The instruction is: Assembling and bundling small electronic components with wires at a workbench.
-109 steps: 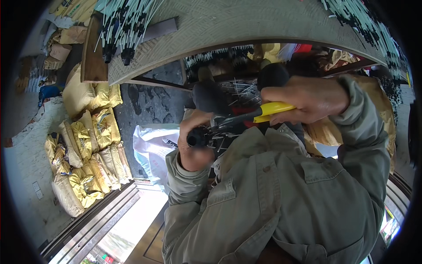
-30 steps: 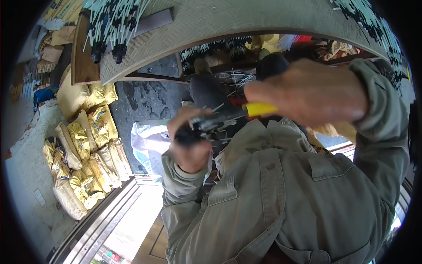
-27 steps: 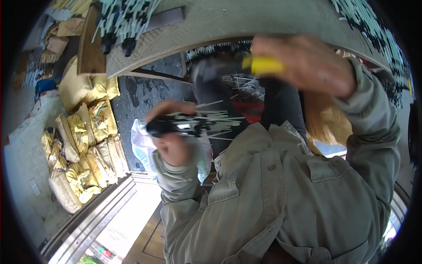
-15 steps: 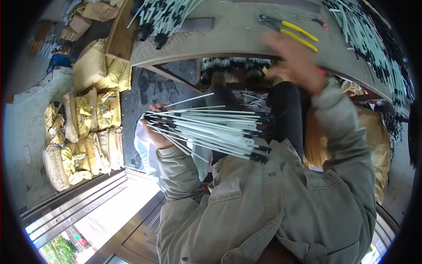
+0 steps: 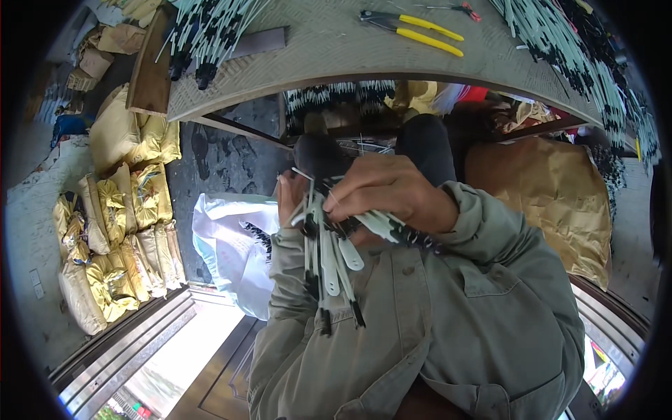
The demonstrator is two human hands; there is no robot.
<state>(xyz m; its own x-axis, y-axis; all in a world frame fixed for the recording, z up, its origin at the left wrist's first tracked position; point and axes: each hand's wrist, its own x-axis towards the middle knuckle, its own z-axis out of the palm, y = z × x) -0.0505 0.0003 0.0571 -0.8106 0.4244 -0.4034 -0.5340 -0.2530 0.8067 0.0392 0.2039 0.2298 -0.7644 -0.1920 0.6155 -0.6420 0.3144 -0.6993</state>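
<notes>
A bundle of pale green-white strips [image 5: 327,262] with black ends is gathered before my chest. Some strips have flat, rounded ends with small holes. My left hand [image 5: 288,201] is closed round one side of the bundle, its palm partly hidden behind the strips. From the right, my right hand [image 5: 392,192] bends over the bundle, thumb and fingers pinching strips near its top. Part of the bundle sticks out to the right below my right hand; the rest fans down toward my shirt.
On the worktable [image 5: 336,59] lie yellow-handled pliers [image 5: 413,31] and a red-handled tool [image 5: 467,10]. More strips heap at its left [image 5: 210,35] and right [image 5: 553,42]. A white sack [image 5: 234,245] stands by my left arm, filled yellow bags [image 5: 119,231] beyond, brown wrapping [image 5: 549,196] at right.
My right hand has come down from over the worktable onto the strips. The bundle has turned from lying sideways to fanning downward, and my left hand has moved right with it.
</notes>
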